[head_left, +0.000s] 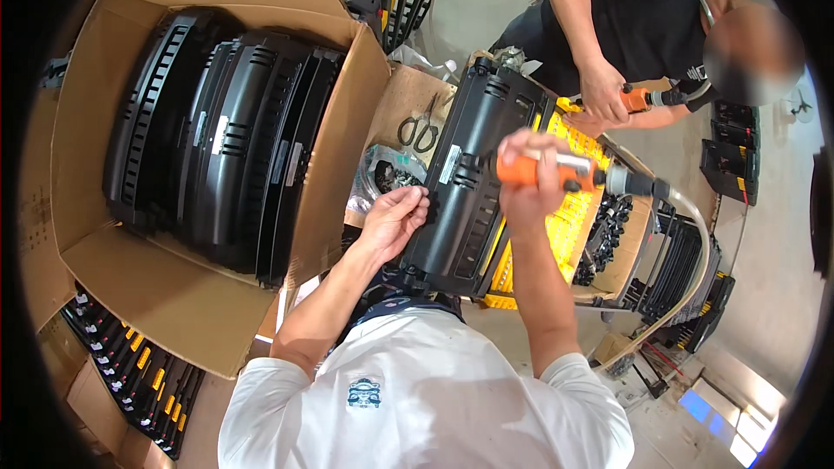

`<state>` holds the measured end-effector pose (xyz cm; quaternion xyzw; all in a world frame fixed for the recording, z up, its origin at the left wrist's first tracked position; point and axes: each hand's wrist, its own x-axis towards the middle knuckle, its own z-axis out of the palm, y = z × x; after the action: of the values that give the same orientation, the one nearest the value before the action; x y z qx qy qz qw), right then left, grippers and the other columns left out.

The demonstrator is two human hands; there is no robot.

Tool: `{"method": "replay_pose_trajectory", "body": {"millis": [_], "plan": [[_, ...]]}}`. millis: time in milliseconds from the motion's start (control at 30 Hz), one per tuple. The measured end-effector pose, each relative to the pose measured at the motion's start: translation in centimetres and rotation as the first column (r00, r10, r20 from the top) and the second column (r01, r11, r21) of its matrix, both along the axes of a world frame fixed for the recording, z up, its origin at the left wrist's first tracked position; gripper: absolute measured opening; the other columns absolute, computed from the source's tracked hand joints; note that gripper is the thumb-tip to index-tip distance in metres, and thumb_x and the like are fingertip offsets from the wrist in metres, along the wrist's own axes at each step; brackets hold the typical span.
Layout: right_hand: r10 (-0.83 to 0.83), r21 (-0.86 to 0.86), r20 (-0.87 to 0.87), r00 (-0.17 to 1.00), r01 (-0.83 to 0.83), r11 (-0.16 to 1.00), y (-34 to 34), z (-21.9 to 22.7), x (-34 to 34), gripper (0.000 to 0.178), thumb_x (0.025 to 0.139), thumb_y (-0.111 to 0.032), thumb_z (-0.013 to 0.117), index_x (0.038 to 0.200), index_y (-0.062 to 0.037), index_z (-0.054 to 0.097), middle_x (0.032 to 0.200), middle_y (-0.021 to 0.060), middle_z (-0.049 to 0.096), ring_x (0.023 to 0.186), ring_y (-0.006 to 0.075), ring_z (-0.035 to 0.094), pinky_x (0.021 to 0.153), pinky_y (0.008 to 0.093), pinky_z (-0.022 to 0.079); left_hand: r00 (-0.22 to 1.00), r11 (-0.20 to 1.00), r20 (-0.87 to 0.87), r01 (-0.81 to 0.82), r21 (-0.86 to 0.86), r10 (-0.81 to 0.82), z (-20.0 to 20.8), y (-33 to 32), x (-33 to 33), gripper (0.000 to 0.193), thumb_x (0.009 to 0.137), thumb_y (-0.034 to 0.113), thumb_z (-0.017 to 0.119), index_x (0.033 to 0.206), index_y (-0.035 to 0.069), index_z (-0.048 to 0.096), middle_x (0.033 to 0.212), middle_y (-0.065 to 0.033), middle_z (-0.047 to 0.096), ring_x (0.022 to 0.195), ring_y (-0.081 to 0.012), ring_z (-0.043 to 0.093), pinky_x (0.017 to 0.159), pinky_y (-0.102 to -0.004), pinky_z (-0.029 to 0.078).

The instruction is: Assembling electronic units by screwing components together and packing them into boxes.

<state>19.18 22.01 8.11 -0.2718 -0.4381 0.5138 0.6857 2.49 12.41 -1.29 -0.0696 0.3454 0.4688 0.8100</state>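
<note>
A black ribbed plastic housing (453,208) with a small white label lies in front of me. At its left edge is my left hand (395,224), thumb and fingertips pinched together; whatever they hold, if anything, is too small to make out. My right hand (532,195), blurred by motion, is wrapped round an orange air screwdriver (518,171) above the housing's right side. The tool points left, and a pale hose (702,239) trails from its rear end. Just beyond my left hand sits a clear plastic bag (393,172) of small dark pieces, probably screws.
An open cardboard box (165,300) of black housings (248,130) stands at left. Scissors (419,132) lie beside the bag. Yellow parts (565,239) and a carton of small black parts (606,239) are at right. Across from me, a co-worker's hand (602,91) grips another orange tool (636,101).
</note>
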Motion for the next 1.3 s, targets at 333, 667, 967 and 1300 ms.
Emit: {"method": "replay_pose_trajectory", "body": {"millis": [333, 667, 967, 1300], "plan": [[-0.134, -0.076, -0.02, 0.991, 0.132, 0.988, -14.2, 3.5, -1.1, 0.026, 0.094, -0.029, 0.048, 0.099, -0.0032, 0.052, 0.086, 0.0149, 0.059, 0.067, 0.0201, 0.054, 0.067, 0.0379, 0.044, 0.995, 0.983, 0.024, 0.092, 0.156, -0.097, 3.4, -6.9, 0.9, 0.018, 0.09, 0.017, 0.063, 0.096, 0.0, 0.063, 0.076, -0.0029, 0.06, 0.065, -0.0099, 0.054, 0.058, -0.0211, 0.044], [-0.093, -0.018, 0.004, 0.996, 0.093, 0.995, -20.3, 1.4, -2.9, 0.027, 0.095, -0.029, 0.049, 0.1, -0.0027, 0.051, 0.09, 0.0163, 0.06, 0.07, 0.02, 0.055, 0.068, 0.037, 0.045, 0.956, 0.957, 0.122, 0.25, 0.146, -0.268, 2.2, -13.8, -2.0, 0.022, 0.093, 0.024, 0.059, 0.094, 0.001, 0.061, 0.067, 0.0018, 0.052, 0.061, -0.0095, 0.049, 0.057, -0.0208, 0.042], [-0.056, -0.023, 0.192, 0.98, 0.061, 0.998, -18.8, -2.6, -4.9, 0.016, 0.087, -0.007, 0.06, 0.098, 0.001, 0.051, 0.094, 0.0182, 0.061, 0.073, 0.0158, 0.058, 0.07, 0.0305, 0.05, 0.897, 0.97, -0.441, -0.088, -0.225, -0.021, -4.8, -20.7, -7.2, 0.02, 0.095, 0.007, 0.048, 0.111, -0.004, 0.055, 0.095, -0.0103, 0.059, 0.08, -0.0151, 0.059, 0.07, -0.0235, 0.05], [0.024, -0.04, 0.327, 0.945, -0.012, 0.999, -19.2, -3.9, -5.7, 0.017, 0.084, -0.007, 0.063, 0.095, 0.0022, 0.053, 0.088, 0.0172, 0.062, 0.071, 0.0143, 0.059, 0.065, 0.0279, 0.051, 0.991, 0.994, -0.135, -0.014, -0.112, -0.001, -5.5, -22.2, -7.2, 0.026, 0.09, 0.002, 0.056, 0.116, -0.004, 0.055, 0.107, -0.0135, 0.063, 0.089, -0.0166, 0.062, 0.085, -0.0268, 0.052]]}}
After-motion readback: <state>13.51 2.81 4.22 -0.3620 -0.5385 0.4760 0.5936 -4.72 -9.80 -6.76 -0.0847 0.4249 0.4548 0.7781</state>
